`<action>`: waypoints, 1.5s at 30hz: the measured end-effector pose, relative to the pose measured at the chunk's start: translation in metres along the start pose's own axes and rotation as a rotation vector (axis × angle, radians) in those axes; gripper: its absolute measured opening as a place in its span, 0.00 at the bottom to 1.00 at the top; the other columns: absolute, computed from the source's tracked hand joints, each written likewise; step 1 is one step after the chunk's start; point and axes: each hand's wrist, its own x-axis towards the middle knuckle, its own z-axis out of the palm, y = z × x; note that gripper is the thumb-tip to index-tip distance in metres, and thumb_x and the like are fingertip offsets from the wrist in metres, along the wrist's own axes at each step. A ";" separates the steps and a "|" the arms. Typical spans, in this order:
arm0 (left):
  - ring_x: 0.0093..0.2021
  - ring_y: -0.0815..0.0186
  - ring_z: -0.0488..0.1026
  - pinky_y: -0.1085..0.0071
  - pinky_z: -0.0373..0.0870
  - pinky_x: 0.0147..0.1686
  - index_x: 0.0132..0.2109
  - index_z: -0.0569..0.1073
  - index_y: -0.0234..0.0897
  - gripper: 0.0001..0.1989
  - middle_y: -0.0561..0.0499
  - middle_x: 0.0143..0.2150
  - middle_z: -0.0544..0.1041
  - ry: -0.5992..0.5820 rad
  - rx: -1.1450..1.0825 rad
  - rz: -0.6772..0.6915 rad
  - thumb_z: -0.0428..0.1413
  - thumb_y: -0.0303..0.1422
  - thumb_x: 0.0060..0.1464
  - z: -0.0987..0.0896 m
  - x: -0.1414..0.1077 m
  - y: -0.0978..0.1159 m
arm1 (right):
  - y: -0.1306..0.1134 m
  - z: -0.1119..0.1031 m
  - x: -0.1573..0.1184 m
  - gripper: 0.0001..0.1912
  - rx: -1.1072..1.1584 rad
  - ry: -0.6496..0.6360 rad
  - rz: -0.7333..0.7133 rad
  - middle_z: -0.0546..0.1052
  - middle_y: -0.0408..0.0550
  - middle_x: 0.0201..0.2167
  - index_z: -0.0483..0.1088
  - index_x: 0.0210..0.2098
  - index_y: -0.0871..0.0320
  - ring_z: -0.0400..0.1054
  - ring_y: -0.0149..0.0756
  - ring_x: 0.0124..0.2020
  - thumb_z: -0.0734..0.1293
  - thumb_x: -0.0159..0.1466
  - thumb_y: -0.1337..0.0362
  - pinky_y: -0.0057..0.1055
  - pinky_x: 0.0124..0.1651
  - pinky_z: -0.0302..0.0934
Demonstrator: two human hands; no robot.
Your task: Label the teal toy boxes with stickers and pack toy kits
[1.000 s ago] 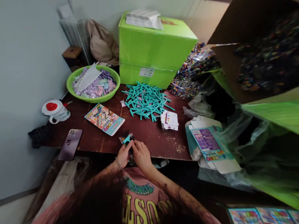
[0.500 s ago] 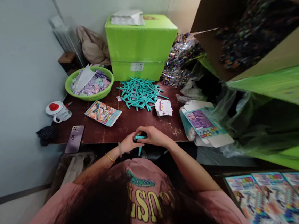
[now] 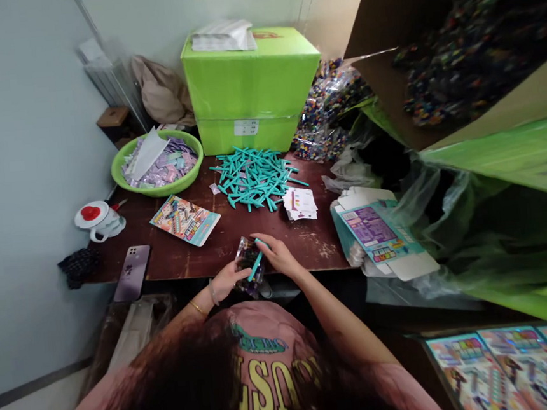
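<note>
At the table's front edge I hold a small clear bag of dark beads (image 3: 245, 254) between my two hands. My left hand (image 3: 226, 282) is closed on the bag's left side, its thumb near the lower end of a teal plastic stick (image 3: 256, 267). My right hand (image 3: 278, 254) pinches the upper end of that stick against the bag; some of its fingers are hidden behind. Beyond the hands lies a heap of similar teal sticks (image 3: 256, 178), some with a crosspiece at one end. Right of the heap sits a stack of printed cards (image 3: 301, 202).
A green basin (image 3: 157, 191) of small purple packets stands back left, before a green carton (image 3: 247, 73). Nearer are a printed booklet (image 3: 185, 220), a lidded mug (image 3: 107, 223) and a phone (image 3: 132, 273). Flattened boxes (image 3: 376, 234) lie right, with an open bead carton (image 3: 461, 54) above.
The bead bag, mostly hidden between my hands before, now shows upright with the teal stick slanting across it. My hands have moved slightly apart. The view has shifted a little.
</note>
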 end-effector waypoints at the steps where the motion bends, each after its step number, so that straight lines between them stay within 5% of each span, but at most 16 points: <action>1: 0.35 0.64 0.76 0.67 0.70 0.41 0.49 0.76 0.31 0.32 0.46 0.39 0.81 -0.017 -0.022 -0.029 0.72 0.46 0.40 0.001 0.001 0.002 | 0.001 0.004 0.000 0.19 -0.035 0.014 -0.021 0.77 0.50 0.55 0.75 0.54 0.54 0.69 0.42 0.58 0.59 0.72 0.55 0.40 0.63 0.59; 6: 0.34 0.65 0.75 0.69 0.69 0.39 0.46 0.76 0.31 0.31 0.48 0.36 0.79 -0.010 -0.039 -0.110 0.72 0.48 0.40 0.005 0.011 0.003 | -0.004 0.021 0.004 0.18 -0.228 0.056 0.028 0.78 0.52 0.51 0.74 0.52 0.54 0.71 0.43 0.54 0.57 0.73 0.58 0.41 0.58 0.62; 10: 0.34 0.64 0.74 0.68 0.69 0.40 0.46 0.76 0.31 0.29 0.49 0.36 0.79 -0.042 0.099 -0.134 0.71 0.45 0.42 0.001 0.015 0.001 | -0.005 0.007 0.010 0.20 -0.267 -0.005 0.131 0.77 0.55 0.55 0.71 0.57 0.55 0.71 0.47 0.55 0.61 0.71 0.54 0.43 0.58 0.62; 16: 0.48 0.57 0.74 0.60 0.68 0.53 0.55 0.72 0.33 0.31 0.45 0.49 0.78 -0.253 0.277 -0.097 0.69 0.38 0.44 -0.008 0.018 0.012 | 0.000 -0.026 0.017 0.20 0.226 -0.467 0.243 0.78 0.47 0.48 0.72 0.51 0.54 0.72 0.40 0.48 0.69 0.64 0.50 0.37 0.54 0.64; 21: 0.54 0.54 0.73 0.55 0.65 0.59 0.56 0.69 0.33 0.31 0.43 0.51 0.77 -0.203 0.444 0.001 0.67 0.37 0.47 -0.008 0.019 0.019 | 0.002 -0.028 0.013 0.22 0.529 -0.467 0.322 0.74 0.41 0.37 0.70 0.43 0.56 0.68 0.33 0.38 0.75 0.57 0.50 0.30 0.45 0.63; 23: 0.52 0.54 0.75 0.54 0.69 0.56 0.59 0.67 0.33 0.31 0.41 0.50 0.78 -0.112 0.560 0.073 0.65 0.37 0.50 -0.010 0.013 0.028 | 0.006 -0.027 0.012 0.23 0.543 -0.431 0.342 0.73 0.40 0.35 0.70 0.43 0.56 0.67 0.32 0.36 0.77 0.55 0.51 0.29 0.43 0.61; 25: 0.54 0.52 0.75 0.52 0.69 0.56 0.64 0.63 0.34 0.34 0.37 0.55 0.76 0.111 0.759 0.230 0.63 0.38 0.53 -0.020 0.005 0.042 | 0.012 -0.027 0.013 0.24 0.535 -0.322 0.366 0.72 0.39 0.34 0.69 0.43 0.56 0.65 0.32 0.35 0.77 0.54 0.51 0.28 0.41 0.60; 28: 0.71 0.44 0.56 0.42 0.50 0.68 0.70 0.59 0.38 0.42 0.35 0.70 0.62 0.506 1.210 0.505 0.65 0.36 0.51 -0.051 -0.004 0.069 | 0.023 -0.024 0.021 0.24 0.512 -0.058 0.386 0.70 0.39 0.31 0.69 0.41 0.55 0.64 0.32 0.33 0.76 0.54 0.49 0.28 0.37 0.58; 31: 0.74 0.39 0.48 0.37 0.35 0.70 0.68 0.65 0.36 0.39 0.35 0.72 0.60 0.638 1.463 0.549 0.66 0.31 0.48 -0.092 -0.002 0.091 | 0.022 -0.018 0.034 0.26 0.501 0.092 0.369 0.70 0.38 0.30 0.68 0.41 0.56 0.63 0.32 0.32 0.76 0.51 0.48 0.28 0.37 0.58; 34: 0.67 0.47 0.64 0.44 0.47 0.70 0.61 0.73 0.38 0.23 0.39 0.63 0.73 0.614 1.343 0.632 0.56 0.35 0.59 -0.117 -0.002 0.105 | 0.003 -0.007 0.048 0.27 0.526 0.124 0.310 0.71 0.39 0.31 0.69 0.45 0.56 0.64 0.33 0.33 0.75 0.52 0.48 0.28 0.36 0.59; 36: 0.64 0.52 0.68 0.50 0.55 0.69 0.58 0.75 0.38 0.20 0.41 0.60 0.75 0.679 1.154 0.757 0.50 0.39 0.64 -0.117 -0.007 0.110 | -0.017 0.004 0.060 0.27 0.591 0.123 0.248 0.73 0.41 0.34 0.69 0.48 0.55 0.65 0.33 0.34 0.73 0.54 0.47 0.28 0.36 0.60; 40: 0.57 0.53 0.74 0.59 0.67 0.61 0.55 0.77 0.36 0.23 0.40 0.54 0.79 0.870 0.765 0.742 0.51 0.47 0.64 -0.090 -0.021 0.109 | -0.045 0.031 0.087 0.29 0.709 0.158 0.206 0.73 0.42 0.35 0.68 0.50 0.54 0.66 0.32 0.33 0.72 0.55 0.45 0.27 0.34 0.61; 45: 0.55 0.52 0.76 0.61 0.69 0.57 0.51 0.78 0.34 0.26 0.39 0.51 0.81 0.982 0.585 0.617 0.50 0.51 0.63 -0.064 -0.015 0.093 | -0.034 0.040 0.106 0.30 0.704 0.297 0.281 0.70 0.39 0.31 0.67 0.47 0.56 0.63 0.30 0.28 0.72 0.53 0.44 0.27 0.29 0.59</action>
